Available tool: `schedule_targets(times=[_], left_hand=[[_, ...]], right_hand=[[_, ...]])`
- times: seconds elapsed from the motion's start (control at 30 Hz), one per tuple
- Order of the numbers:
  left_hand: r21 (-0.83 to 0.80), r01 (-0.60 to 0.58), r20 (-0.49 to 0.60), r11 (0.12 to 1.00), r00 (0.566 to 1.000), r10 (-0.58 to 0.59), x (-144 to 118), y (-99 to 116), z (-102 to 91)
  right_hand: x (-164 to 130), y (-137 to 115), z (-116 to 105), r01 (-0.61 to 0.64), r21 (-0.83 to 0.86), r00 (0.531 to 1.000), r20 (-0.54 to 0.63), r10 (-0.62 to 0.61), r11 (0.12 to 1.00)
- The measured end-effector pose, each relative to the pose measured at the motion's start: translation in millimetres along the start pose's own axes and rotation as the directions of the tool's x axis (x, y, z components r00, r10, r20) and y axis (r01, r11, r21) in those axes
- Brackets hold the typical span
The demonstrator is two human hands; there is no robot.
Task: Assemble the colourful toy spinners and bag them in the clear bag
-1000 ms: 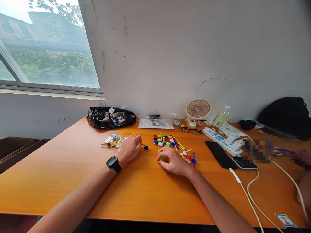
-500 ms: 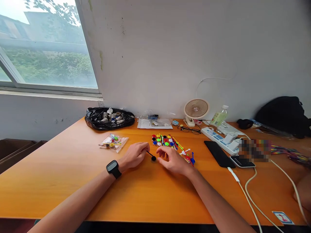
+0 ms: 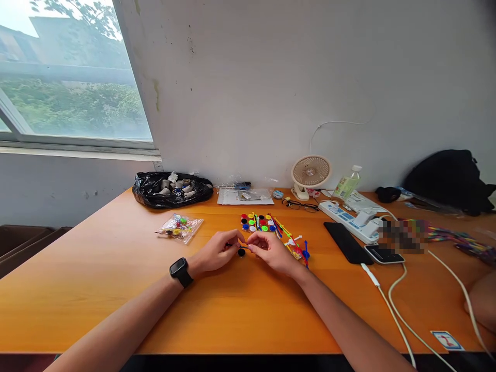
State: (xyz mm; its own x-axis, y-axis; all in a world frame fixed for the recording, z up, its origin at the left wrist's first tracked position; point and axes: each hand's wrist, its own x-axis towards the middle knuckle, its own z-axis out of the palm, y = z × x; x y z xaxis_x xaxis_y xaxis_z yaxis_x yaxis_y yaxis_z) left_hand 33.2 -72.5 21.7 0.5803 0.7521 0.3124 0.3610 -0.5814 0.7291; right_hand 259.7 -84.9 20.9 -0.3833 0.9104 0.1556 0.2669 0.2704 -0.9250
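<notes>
Fingertips of my left hand (image 3: pixel 217 250) are pinched on one end of a thin black stick (image 3: pixel 244 247). Thumb and fingers of my right hand (image 3: pixel 271 251) close on its other end, so only a short stretch shows between the hands. Just below, a small black disc (image 3: pixel 241 252) sits on the wooden table (image 3: pixel 217 305); whether the stick touches it I cannot tell. Beyond my hands lie several coloured discs (image 3: pixel 264 228) in rows, with coloured plastic arrows (image 3: pixel 282 227) beside them. A blue arrow (image 3: pixel 306 250) stands to the right of my right hand.
At left lies a clear bag of small coloured parts (image 3: pixel 180 227). Behind it is a black plastic bag (image 3: pixel 145 191). Rightward are a fan (image 3: pixel 311 171), glasses (image 3: pixel 300 205), a bottle (image 3: pixel 347 183), a phone (image 3: pixel 346 242), a power strip (image 3: pixel 337 217) and cables. Another person's arm (image 3: pixel 480 305) shows far right.
My right hand has moved left to the black stick and its fingers have closed on it. The left hand keeps its pinch. The view has shifted slightly.
</notes>
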Motion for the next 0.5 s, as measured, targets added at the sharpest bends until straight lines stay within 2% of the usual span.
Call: schedule_targets(times=[0.23,0.37,0.5], left_hand=[[0.086,-0.004,0.063,0.996,0.998,-0.001,-1,-1,-0.2],[0.123,0.002,0.044,0.992,0.999,-0.008,-1,1,1.1],[0.162,-0.02,-0.026,0.987,0.999,0.024,-1,5,2.7]], right_hand=[[2,20,2,-0.102,0.011,0.994,-0.026,0.102,0.995],[3,20,1,-0.134,-0.003,0.989,-0.056,0.133,0.991],[4,20,1,-0.105,-0.04,0.992,-0.074,0.102,0.994]])
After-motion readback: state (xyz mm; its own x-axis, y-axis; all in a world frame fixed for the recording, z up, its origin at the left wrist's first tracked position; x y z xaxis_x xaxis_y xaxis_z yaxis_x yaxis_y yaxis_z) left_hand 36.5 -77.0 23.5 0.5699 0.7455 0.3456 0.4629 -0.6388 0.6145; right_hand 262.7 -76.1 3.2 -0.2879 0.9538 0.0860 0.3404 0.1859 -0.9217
